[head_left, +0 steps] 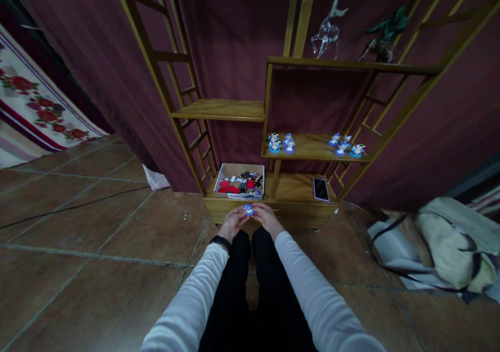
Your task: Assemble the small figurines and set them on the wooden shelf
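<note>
My left hand (233,222) and my right hand (265,217) meet in front of the low wooden shelf (297,188), both pinched on a small blue-based figurine (249,209). Just beyond them a white box (239,168) of red, black and blue small pieces sits on the bottom shelf. On the middle shelf stand two groups of similar blue figurines, one group (280,143) at the left and another (346,145) at the right.
A phone (321,189) lies on the bottom shelf right of the box. A glass deer (328,29) and a green ornament (385,37) stand on the top shelf. A bag (449,242) lies on the tiled floor at right. A flowered cloth (35,107) hangs at left.
</note>
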The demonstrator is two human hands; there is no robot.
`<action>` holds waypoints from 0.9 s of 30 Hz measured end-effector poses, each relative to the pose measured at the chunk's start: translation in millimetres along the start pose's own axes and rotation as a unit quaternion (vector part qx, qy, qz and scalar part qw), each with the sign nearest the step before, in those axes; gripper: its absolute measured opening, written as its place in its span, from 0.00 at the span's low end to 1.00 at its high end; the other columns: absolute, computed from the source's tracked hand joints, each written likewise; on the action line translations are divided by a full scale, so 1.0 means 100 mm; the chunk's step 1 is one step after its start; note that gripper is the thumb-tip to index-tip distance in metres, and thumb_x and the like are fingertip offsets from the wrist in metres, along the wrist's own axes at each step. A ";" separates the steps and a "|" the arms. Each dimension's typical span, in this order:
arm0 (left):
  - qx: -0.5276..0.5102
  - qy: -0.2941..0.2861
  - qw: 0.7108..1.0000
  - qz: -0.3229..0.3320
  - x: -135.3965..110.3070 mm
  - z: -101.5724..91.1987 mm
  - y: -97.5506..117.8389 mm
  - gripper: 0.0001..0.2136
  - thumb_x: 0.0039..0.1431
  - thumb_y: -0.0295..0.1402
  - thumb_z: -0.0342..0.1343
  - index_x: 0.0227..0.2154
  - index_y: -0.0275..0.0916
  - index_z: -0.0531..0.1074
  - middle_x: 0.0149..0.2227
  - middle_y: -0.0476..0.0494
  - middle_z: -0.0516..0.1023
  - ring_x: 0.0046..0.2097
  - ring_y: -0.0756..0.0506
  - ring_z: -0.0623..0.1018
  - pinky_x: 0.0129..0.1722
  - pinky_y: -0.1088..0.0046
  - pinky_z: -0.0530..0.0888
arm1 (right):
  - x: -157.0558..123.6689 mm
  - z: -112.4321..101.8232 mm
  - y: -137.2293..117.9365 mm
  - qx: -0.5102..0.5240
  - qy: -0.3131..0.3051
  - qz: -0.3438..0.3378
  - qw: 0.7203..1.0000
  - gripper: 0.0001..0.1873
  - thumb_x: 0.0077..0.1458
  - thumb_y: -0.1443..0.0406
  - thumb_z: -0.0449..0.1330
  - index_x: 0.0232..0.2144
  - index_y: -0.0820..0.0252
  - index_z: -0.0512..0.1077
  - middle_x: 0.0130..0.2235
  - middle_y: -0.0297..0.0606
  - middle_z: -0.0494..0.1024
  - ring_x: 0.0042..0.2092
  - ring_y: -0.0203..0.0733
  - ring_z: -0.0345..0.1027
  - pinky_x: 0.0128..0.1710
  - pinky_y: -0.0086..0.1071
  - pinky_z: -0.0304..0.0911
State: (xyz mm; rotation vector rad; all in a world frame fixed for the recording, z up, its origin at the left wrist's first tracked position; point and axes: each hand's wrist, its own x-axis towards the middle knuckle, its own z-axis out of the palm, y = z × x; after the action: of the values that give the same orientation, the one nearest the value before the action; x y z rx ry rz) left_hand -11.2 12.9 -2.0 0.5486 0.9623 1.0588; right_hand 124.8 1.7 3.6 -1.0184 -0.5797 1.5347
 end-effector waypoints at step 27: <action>-0.013 0.010 1.000 0.026 -0.12 0.13 -0.03 0.09 0.44 0.19 0.63 0.31 0.32 0.74 0.27 0.44 0.78 0.27 0.53 0.77 0.31 0.79 0.75 | 0.02 -0.04 0.02 0.000 -0.050 0.017 0.999 0.15 0.31 0.69 0.66 0.28 0.61 0.72 0.28 0.34 0.78 0.30 0.36 0.71 0.34 0.29 0.65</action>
State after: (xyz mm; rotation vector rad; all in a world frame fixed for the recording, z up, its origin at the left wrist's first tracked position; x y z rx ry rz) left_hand -0.9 1.0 6.7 0.5451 0.9541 1.1233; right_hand 127.7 2.9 -0.7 -0.9603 -0.6334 1.6231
